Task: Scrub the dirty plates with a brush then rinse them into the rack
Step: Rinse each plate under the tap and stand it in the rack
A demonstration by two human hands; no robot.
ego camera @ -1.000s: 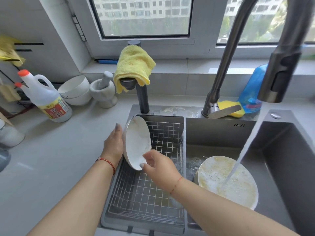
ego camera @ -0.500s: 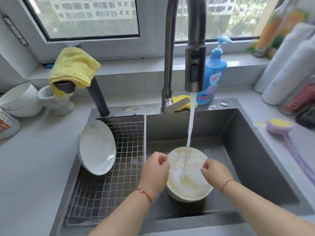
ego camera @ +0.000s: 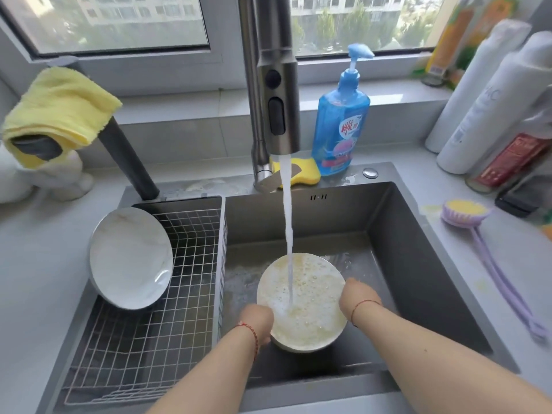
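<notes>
A soapy plate (ego camera: 310, 306) with yellowish suds is held over the sink basin (ego camera: 418, 264), under the running water from the tap (ego camera: 279, 109). My left hand (ego camera: 258, 322) grips its lower left rim. My right hand (ego camera: 355, 295) grips its right rim. A clean white plate (ego camera: 130, 258) leans upright against the left wall of the wire rack (ego camera: 167, 309). The purple brush (ego camera: 466, 212) with yellow bristles lies on the counter to the right of the sink.
A blue soap bottle (ego camera: 340, 121) and a yellow sponge (ego camera: 301, 171) stand behind the sink. A yellow cloth (ego camera: 59, 106) hangs on a dark spout at the left. White bottles (ego camera: 490, 103) crowd the right counter.
Both hands left the clean plate in the rack and took the soapy plate. They have since slid lower on its rim as it stays under the water.
</notes>
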